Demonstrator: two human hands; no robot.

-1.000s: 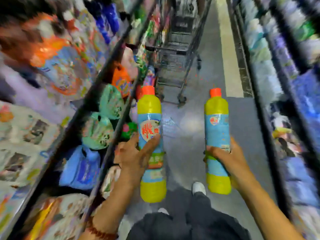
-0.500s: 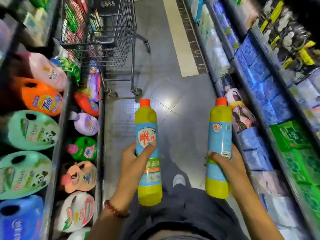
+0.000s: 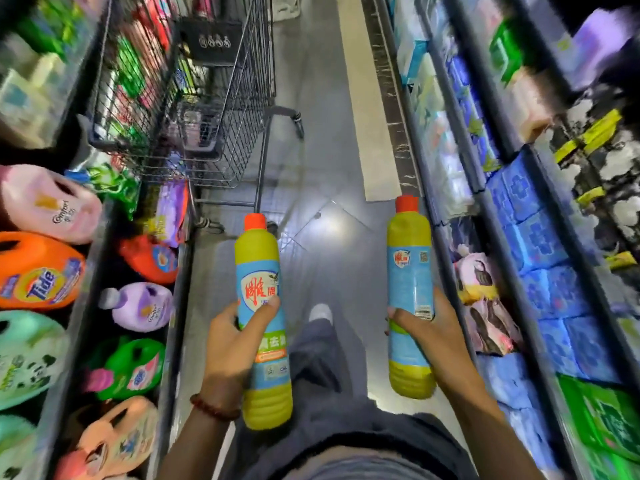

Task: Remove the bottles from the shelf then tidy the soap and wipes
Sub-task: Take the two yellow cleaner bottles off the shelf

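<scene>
The left hand (image 3: 239,344) grips a yellow bottle (image 3: 261,306) with a blue label and orange cap around its middle, thumb across the label. The right hand (image 3: 429,337) grips a second bottle (image 3: 410,271) of the same kind (its back label faces the camera), and both are held upright over the aisle floor (image 3: 322,150), well apart from each other. A wire shopping cart (image 3: 207,98) stands farther along on the left, beside shelved detergent jugs (image 3: 38,271), while blue packs (image 3: 540,237) fill the right shelves.
</scene>
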